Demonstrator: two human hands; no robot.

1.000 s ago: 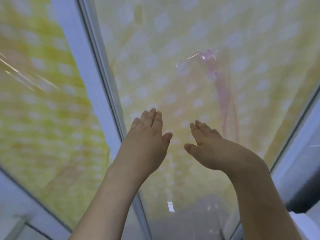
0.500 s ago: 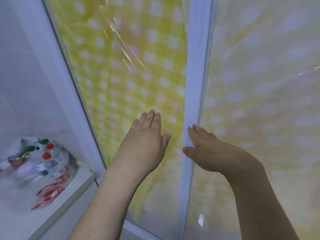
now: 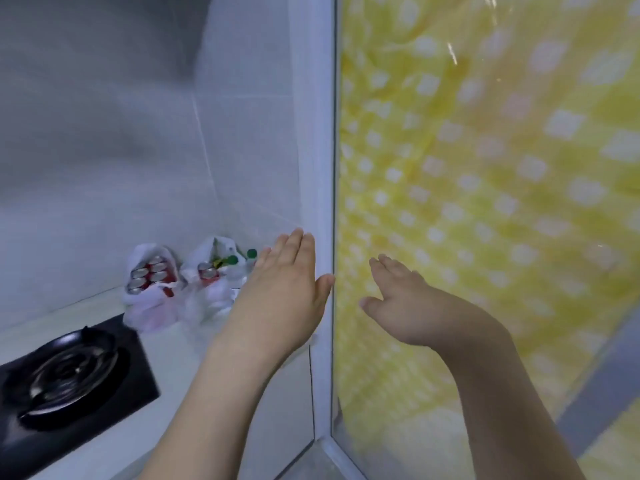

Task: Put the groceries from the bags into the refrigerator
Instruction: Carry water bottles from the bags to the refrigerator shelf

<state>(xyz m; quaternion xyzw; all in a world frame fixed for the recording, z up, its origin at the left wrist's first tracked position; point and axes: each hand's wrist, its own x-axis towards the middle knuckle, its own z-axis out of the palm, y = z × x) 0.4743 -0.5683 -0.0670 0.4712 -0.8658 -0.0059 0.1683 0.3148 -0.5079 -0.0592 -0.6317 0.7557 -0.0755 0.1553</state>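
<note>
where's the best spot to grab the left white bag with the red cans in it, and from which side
Probably the left bag is best gripped by the loose plastic bunched around its open mouth, coming from above. The cans stand upright with tops exposed, so lifting by the gathered rim should keep them upright. Both the left hand and right hand are empty.

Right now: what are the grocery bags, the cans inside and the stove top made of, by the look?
Bags: thin white plastic film, probably; crumpled, translucent, red showing through.
Cans: metal, likely aluminium; shiny silver tops, red sides.
Stove top: glossy black, possibly glass; the burner ring looks like dark metal with highlights. The image is blurred, so none of this is certain.
</note>
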